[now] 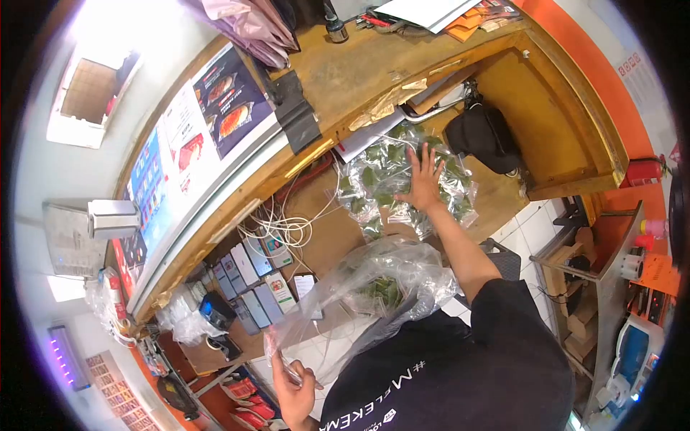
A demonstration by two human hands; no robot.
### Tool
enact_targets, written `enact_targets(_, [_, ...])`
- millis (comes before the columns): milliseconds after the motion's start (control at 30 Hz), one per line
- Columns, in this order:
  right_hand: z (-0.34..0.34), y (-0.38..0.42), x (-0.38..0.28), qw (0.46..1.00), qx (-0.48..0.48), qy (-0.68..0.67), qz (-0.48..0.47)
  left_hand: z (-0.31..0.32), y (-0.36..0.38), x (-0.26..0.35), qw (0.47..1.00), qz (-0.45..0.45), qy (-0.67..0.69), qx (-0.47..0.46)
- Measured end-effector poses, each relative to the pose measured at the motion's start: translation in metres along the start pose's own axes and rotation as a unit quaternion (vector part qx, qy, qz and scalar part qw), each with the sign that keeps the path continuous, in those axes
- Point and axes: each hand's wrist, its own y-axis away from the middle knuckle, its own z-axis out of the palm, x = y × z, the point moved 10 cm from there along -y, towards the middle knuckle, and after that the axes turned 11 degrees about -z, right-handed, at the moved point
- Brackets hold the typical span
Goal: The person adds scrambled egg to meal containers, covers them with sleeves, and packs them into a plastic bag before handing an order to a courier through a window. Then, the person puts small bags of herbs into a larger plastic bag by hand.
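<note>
My right hand (424, 179) lies with fingers spread on a pile of small clear packets of green leaves (374, 176) on the wooden shelf. The thumb points left, and the fingers touch the packets. Lower down, my left hand (295, 391) is closed on the edge of a large clear plastic bag (323, 294), which stretches up and right from it. More green leaves (384, 291) show inside this bag, close to my black shirt. The bag's far end lies just below the pile of packets. Part of its lower side is hidden by my body.
Left of the bag stand several phone boxes (262, 298) in rows, with a tangle of white cables (287, 226) above them. A black cap-like item (481, 133) sits right of the packets. The raised wooden counter (402, 54) overhangs the shelf; metal shelving (611, 287) stands at right.
</note>
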Motion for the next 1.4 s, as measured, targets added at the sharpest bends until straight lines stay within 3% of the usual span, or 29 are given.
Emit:
enact_targets(33, [-0.005,0.001,0.000,0.993,0.092,-0.025,-0.064,-0.001,-0.001,0.001,1.000,0.002,0.009,0.013])
enact_targets(167, [0.002,0.024,0.031,0.981,0.165,-0.086,-0.055,-0.013,-0.008,-0.012,0.999,-0.011,-0.041,0.025])
enact_targets(300, [0.004,0.003,0.027,0.997,0.051,-0.046,-0.031,0.003,-0.009,0.025,0.996,-0.054,-0.066,0.014])
enact_targets(433, [0.013,-0.040,0.003,0.990,-0.121,0.049,-0.043,-0.030,-0.024,-0.023,0.998,-0.015,-0.041,0.040])
enact_targets(500, [0.024,-0.054,0.001,0.983,-0.161,0.054,-0.063,-0.015,-0.023,0.000,0.997,-0.052,-0.009,0.055])
enact_targets(633, [0.031,-0.059,-0.006,0.988,-0.078,0.093,-0.094,0.000,-0.029,0.025,0.999,-0.041,-0.010,0.033])
enact_targets(767, [0.043,-0.068,0.001,0.978,-0.124,0.138,-0.098,0.001,-0.031,0.020,0.999,-0.012,0.029,0.008])
enact_targets(867, [0.040,-0.082,0.014,0.989,-0.081,0.081,-0.097,-0.001,-0.030,0.010,0.999,0.029,0.017,-0.007])
enact_targets(967, [0.024,-0.093,0.023,0.979,-0.198,0.029,-0.048,0.015,-0.018,0.031,0.997,0.053,0.042,-0.023])
enact_targets(1067, [-0.001,-0.089,0.023,0.978,-0.146,-0.020,-0.150,0.008,-0.011,-0.004,0.997,0.049,0.066,-0.017])
enact_targets(1267, [-0.047,-0.057,0.021,0.963,-0.111,-0.065,-0.237,0.013,0.002,0.002,0.989,0.084,0.105,-0.062])
enact_targets(1400, [-0.075,-0.038,0.032,0.981,-0.135,-0.011,-0.137,0.010,0.000,-0.011,0.989,0.090,0.089,-0.077])
